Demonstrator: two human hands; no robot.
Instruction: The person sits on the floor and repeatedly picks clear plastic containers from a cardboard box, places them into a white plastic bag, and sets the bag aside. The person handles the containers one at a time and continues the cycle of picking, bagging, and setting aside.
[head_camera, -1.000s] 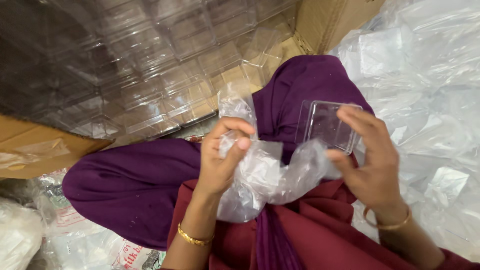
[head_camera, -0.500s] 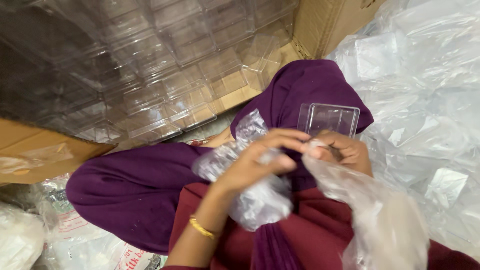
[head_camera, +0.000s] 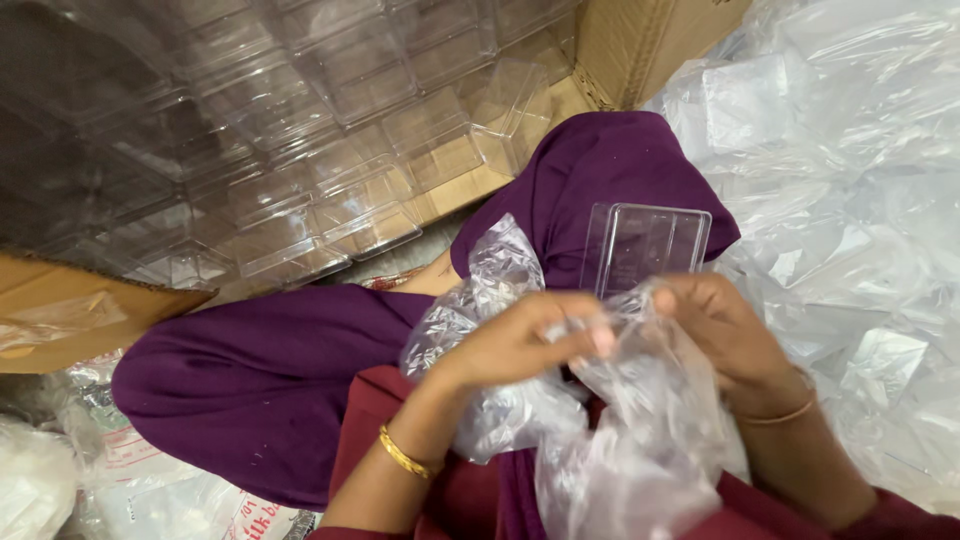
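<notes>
Closer together now, both hands' fingers (head_camera: 600, 340) pinch the crinkled plastic bag (head_camera: 620, 440) below the clear box (head_camera: 645, 245).

A packing workroom on the floor: a cardboard carton (head_camera: 640, 45) of stacked clear plastic boxes (head_camera: 300, 130) at 11 o'clock, heaps of plastic bags (head_camera: 850, 180) at 3.

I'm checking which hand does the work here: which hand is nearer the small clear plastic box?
Right. The right hand sits just under the clear plastic box, gripping the crumpled plastic bag below it; the left hand is farther left.
</notes>
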